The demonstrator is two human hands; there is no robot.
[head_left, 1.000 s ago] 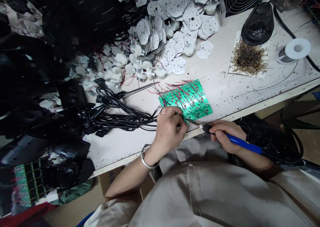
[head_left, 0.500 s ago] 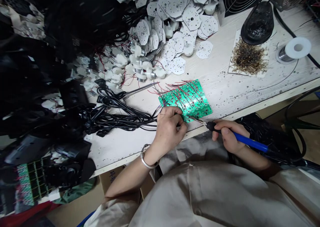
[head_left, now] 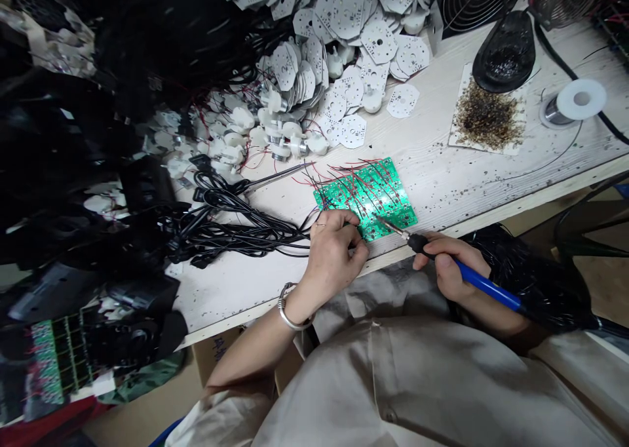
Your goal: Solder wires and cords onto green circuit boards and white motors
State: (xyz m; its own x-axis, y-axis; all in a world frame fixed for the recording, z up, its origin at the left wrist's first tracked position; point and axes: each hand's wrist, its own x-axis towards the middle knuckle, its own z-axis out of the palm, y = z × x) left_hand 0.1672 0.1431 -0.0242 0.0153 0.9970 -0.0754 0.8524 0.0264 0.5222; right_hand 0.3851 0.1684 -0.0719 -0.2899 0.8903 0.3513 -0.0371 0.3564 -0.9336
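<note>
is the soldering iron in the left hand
No, the right hand holds the blue-handled soldering iron, while the left hand is at the edge of the green circuit board.

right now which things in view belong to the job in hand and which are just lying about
In the job, it seems:
soldering iron, gripped by the right hand
green circuit board, beneath its tip, by the left hand
black cables, leading toward the left hand

Lying about:
white boards
white plastic parts
wire spool, perhaps a supply
</note>
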